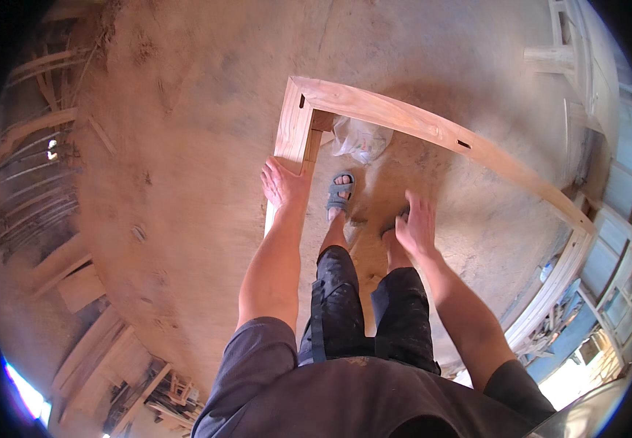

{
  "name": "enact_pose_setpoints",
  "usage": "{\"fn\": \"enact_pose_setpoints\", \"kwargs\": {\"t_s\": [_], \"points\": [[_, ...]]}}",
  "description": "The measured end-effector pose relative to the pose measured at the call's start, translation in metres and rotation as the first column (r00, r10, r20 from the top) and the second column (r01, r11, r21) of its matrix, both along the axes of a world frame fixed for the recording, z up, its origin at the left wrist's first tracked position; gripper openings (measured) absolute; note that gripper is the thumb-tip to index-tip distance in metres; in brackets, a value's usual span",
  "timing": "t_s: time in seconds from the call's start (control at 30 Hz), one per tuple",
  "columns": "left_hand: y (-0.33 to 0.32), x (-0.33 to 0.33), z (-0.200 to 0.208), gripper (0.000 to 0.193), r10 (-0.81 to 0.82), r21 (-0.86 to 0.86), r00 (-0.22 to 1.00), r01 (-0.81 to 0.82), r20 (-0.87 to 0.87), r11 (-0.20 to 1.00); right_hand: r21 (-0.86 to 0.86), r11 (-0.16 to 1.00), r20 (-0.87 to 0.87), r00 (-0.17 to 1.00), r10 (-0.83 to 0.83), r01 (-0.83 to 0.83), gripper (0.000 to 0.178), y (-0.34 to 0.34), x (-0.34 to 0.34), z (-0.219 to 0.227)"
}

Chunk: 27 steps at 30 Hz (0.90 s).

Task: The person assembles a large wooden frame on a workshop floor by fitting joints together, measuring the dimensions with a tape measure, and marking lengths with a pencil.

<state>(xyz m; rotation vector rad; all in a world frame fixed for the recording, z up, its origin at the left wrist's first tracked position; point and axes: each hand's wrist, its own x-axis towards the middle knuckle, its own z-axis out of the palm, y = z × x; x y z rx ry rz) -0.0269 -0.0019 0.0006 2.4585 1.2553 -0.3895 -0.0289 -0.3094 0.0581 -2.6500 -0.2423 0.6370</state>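
head view: one wooden frame [389, 111] is noted ahead of and around the wearer's legs. its mitred corner lies at the upper left, its long rail [506, 162] runs away to the right, and a further side extends down the right edge of the work area. one dark slot shows near the corner, a second along the long rail. what carries the frame cannot be determined from this angle.

hands: the left hand [285, 182] grips the left rail [294, 131] below the corner, fingers over the outer edge and thumb toward the inner side. the right hand [418, 226] is open, slightly blurred, fingers extended, apart from the frame and in front of the right foot, which it partly hides; nothing is seen in its grasp.

surroundings: a pale plastic bag [362, 139] sits inside the frame's corner. the left foot wears a grey sandal [340, 191] on the dusty brown floor [185, 182]. timber pieces [60, 266] are stacked along the left side; pale blue panels [626, 157] stand at the far right.
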Motion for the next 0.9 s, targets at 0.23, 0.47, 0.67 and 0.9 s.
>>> {"fn": "enact_pose_setpoints", "kwargs": {"t_s": [0.23,0.47,0.67,0.9], "points": [[0.002,-0.022,-0.01,0.097,-0.061,-0.008,0.998,0.061,-0.033,0.998,-0.143,0.983,-0.41,0.896,-0.168,0.118,0.049,-0.124,-0.163,0.0],[0.002,-0.051,0.002,0.105,-0.125,-0.032,0.988,0.123,-0.092,0.992,-0.272,0.873,-0.509,0.71,-0.487,0.405,0.052,-0.196,-0.236,0.027],[-0.006,-0.164,0.063,0.09,-0.296,-0.04,0.952,0.294,-0.075,0.955,-0.233,0.788,-0.609,0.545,-0.576,0.571,0.048,-0.225,-0.308,0.052],[-0.046,-0.391,0.157,0.069,-0.202,-0.548,0.846,-0.122,-0.493,0.827,-0.272,0.83,-0.714,0.476,-0.513,0.486,0.038,-0.268,-0.427,0.129]]}}
